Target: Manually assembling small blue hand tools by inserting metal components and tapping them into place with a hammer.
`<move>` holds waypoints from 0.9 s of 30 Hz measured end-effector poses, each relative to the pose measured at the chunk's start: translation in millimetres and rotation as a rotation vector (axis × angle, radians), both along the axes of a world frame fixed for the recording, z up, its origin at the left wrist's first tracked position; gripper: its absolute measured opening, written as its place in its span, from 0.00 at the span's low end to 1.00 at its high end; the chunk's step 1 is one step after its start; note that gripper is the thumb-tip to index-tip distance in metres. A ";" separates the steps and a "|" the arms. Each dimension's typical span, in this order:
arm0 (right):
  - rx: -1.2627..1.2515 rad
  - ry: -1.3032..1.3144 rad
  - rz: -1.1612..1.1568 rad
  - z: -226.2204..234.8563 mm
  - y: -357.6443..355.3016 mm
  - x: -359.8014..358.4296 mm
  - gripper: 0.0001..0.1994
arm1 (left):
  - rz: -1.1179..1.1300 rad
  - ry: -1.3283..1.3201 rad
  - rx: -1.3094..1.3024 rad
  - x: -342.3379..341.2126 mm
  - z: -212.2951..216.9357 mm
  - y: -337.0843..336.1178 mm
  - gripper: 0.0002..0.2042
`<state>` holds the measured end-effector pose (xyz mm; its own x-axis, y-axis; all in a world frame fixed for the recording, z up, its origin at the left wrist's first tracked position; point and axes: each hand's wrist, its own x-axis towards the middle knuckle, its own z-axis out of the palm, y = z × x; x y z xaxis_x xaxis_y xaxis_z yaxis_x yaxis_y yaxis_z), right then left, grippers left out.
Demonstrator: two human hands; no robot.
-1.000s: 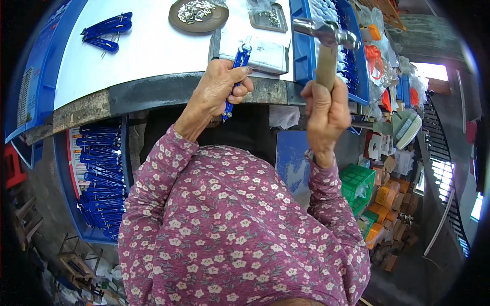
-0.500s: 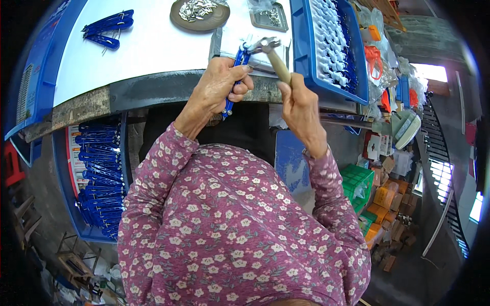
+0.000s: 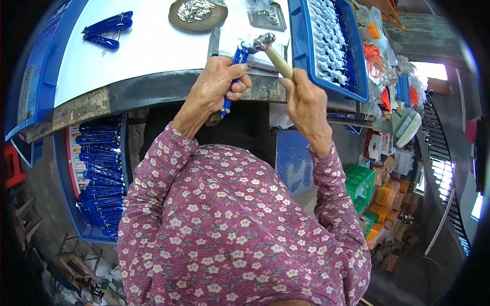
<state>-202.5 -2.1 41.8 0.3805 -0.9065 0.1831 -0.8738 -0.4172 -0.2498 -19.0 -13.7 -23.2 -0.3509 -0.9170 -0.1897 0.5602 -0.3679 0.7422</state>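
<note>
My left hand (image 3: 217,84) is closed around a slim blue-handled tool (image 3: 240,53), whose exact kind I cannot make out. Its top end leans over the work surface beyond the bench edge, and its lower end sticks out below my fist. In my right hand (image 3: 306,104) is a hammer, gripped by its pale handle (image 3: 278,62). The metal hammer head (image 3: 264,41) is at the tool's top end; whether they touch is hard to tell. Under them lies a block or plate (image 3: 215,43), partly hidden.
A round brown dish (image 3: 198,25) of small metal pieces and a small tray (image 3: 270,25) of metal parts stand at the back. Several blue-handled pieces (image 3: 108,31) lie left. A blue crate (image 3: 301,43) of white-and-blue pieces stands right; another filled crate (image 3: 125,153) is below the bench.
The hammer head has come down slightly toward the tool's top end, its handle tilting. My right hand has shifted a little right; my left hand has hardly moved.
</note>
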 end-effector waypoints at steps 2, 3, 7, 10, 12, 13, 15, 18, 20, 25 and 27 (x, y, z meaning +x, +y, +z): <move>-0.115 -0.128 0.073 3.3 -1.6 2.9 0.06 | 0.036 -0.003 0.001 1.9 -0.5 0.7 0.12; -0.118 -0.126 0.072 2.5 -2.0 1.5 0.06 | 0.029 0.005 0.009 2.0 -0.7 1.1 0.12; 0.049 -0.463 -0.021 -12.7 -4.4 -8.6 0.09 | 0.003 -0.005 0.022 1.6 1.2 0.9 0.12; 0.647 -1.004 -0.253 -20.3 -0.7 -9.4 0.15 | 0.003 0.068 -0.004 2.9 -1.7 5.6 0.12; 0.746 -1.162 -0.246 -29.7 -2.6 -11.3 0.16 | 0.003 0.067 -0.039 2.6 0.4 8.0 0.12; 0.847 -1.315 -0.238 -32.8 -3.7 -11.6 0.16 | 0.005 0.070 -0.072 2.8 2.0 8.9 0.12; 0.864 -1.357 -0.222 -34.6 -4.5 -11.6 0.17 | -0.012 0.093 -0.091 4.2 3.6 10.0 0.13; 0.767 -1.206 -0.187 -30.4 -4.5 -12.0 0.17 | -0.027 0.115 -0.123 2.9 9.3 10.8 0.13; 0.587 -0.739 -0.235 -24.5 -3.7 -15.1 0.14 | -0.031 0.110 -0.141 1.4 15.7 10.9 0.13; -0.180 -0.224 -0.116 -1.2 11.2 -4.2 0.07 | -0.029 0.077 -0.216 -8.4 27.7 9.5 0.13; -0.207 -0.397 -0.027 4.2 9.3 -2.5 0.07 | -0.060 0.047 -0.247 -11.4 33.1 9.0 0.15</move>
<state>-205.0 7.2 46.0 0.2211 -0.8442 0.4884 -0.7384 -0.4720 -0.4817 -30.4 -4.7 9.9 -0.4097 -0.9106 0.0552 0.5788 -0.2127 0.7873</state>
